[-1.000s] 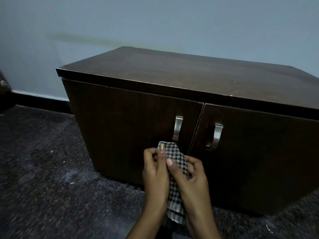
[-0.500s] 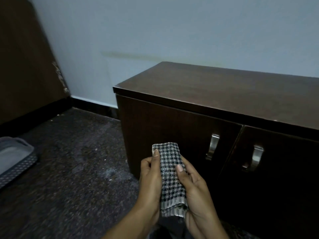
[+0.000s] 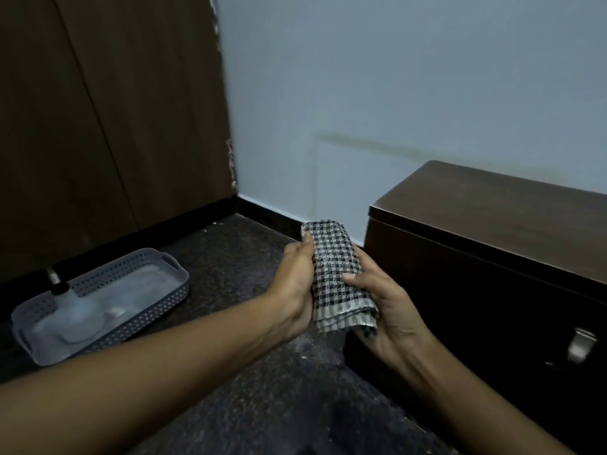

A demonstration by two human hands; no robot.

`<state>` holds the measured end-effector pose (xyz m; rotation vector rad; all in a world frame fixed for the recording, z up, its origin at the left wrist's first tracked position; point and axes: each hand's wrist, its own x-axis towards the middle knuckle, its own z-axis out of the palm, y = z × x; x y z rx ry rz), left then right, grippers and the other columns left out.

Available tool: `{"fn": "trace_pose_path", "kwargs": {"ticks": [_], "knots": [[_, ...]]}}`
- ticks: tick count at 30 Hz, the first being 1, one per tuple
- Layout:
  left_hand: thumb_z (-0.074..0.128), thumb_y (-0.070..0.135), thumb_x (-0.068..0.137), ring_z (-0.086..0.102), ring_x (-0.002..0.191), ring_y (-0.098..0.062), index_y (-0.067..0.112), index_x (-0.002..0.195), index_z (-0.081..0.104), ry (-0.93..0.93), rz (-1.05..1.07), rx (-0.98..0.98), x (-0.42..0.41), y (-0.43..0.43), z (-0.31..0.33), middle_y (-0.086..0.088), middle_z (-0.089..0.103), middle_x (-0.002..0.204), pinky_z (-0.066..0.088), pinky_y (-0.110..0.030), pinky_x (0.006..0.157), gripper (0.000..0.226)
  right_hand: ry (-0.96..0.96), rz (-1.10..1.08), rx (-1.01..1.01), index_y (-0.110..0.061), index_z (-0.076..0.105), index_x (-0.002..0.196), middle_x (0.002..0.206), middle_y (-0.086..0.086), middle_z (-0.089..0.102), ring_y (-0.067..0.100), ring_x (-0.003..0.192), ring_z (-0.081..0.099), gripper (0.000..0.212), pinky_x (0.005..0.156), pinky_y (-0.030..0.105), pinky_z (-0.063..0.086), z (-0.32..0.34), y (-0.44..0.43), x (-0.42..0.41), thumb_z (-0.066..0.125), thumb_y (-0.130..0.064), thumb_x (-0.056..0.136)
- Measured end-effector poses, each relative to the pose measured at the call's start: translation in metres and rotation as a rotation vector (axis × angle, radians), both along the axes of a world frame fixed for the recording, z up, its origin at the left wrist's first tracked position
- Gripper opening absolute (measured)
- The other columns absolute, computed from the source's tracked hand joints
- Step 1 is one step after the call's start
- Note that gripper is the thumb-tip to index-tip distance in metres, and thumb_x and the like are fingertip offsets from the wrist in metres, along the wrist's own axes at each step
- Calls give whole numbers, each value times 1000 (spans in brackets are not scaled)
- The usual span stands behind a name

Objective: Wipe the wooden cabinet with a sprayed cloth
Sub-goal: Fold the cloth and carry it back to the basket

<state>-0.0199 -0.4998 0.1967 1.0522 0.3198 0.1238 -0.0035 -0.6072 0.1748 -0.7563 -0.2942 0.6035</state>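
A folded black-and-white checked cloth (image 3: 338, 277) is held upright between both hands in the middle of the view. My left hand (image 3: 294, 284) grips its left edge; my right hand (image 3: 387, 310) cups its right side and lower end. The dark wooden cabinet (image 3: 492, 208) stands at the right, its left corner just beyond the cloth, with one metal door handle (image 3: 579, 346) showing low at the right. A clear spray bottle (image 3: 74, 310) with a black cap lies in a grey tray on the floor at the left.
The grey perforated tray (image 3: 170, 287) sits on the dark speckled floor (image 3: 230, 257) near a dark wooden door or panel (image 3: 98, 126) at the left. A pale wall (image 3: 394, 77) with a black skirting board runs behind the cabinet.
The view has swung left: the cabinet slid to the right edge and the tray with the spray bottle came into sight. Both hands kept hold of the cloth.
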Motion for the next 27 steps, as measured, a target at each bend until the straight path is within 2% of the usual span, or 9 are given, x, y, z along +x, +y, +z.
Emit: {"fn": "trace_pose_path", "kwargs": {"ticks": [5,8,10,13,16,18,21,23,27], "knots": [[44,21,97,67,73,-13,10,117,52,-156,101,-117,4,57,-11,-7,67,91,57,-26,64,25,2,-3,16,-4,53,120,101,17,68,23,84,69,56,76,32,58,11,67,13,40,6,67],[46,21,95,66,84,-16,13,121,53,-222,172,-237,1,86,-21,-9,67,101,55,-31,77,29,29,27,3,-4,54,119,96,15,69,22,81,69,55,75,32,58,10,106,16,39,3,66],[45,22,94,67,85,-18,12,122,53,-255,185,-336,1,109,-25,-10,67,103,56,-32,77,30,30,58,-27,-2,55,118,95,15,69,22,78,69,55,70,29,59,9,135,19,38,2,65],[44,20,94,65,86,-19,8,130,49,-297,237,-399,7,148,-32,-12,65,110,56,-30,75,38,-6,115,-107,1,60,102,85,14,71,21,71,70,46,65,27,59,12,178,31,37,1,63],[42,13,95,63,86,-15,12,133,47,-293,305,-357,7,196,-30,-9,62,111,54,-27,76,38,0,162,-116,0,57,111,91,14,70,21,77,69,56,72,29,59,10,226,41,43,0,57],[41,10,96,62,94,-19,15,134,47,-275,340,-331,2,231,-27,-12,60,120,52,-31,84,39,49,203,-102,-1,54,121,95,14,70,22,80,70,66,72,30,59,8,262,42,47,0,55],[40,10,96,59,107,-24,22,136,44,-223,412,-319,-9,271,-17,-12,59,124,48,-38,93,43,125,260,-83,-2,49,128,96,16,69,23,79,70,64,69,32,59,7,310,40,39,-1,65],[38,10,97,59,105,-24,24,137,41,-196,477,-338,-16,294,-11,-10,59,122,48,-38,91,43,169,294,-77,-3,48,129,98,17,68,25,79,69,65,70,33,59,11,339,37,38,-1,65],[39,10,96,58,111,-26,21,138,41,-186,566,-377,-13,332,-8,-13,55,132,48,-38,91,44,225,355,-54,-2,51,125,95,19,70,28,79,70,63,73,36,57,12,387,47,37,2,65]]}}
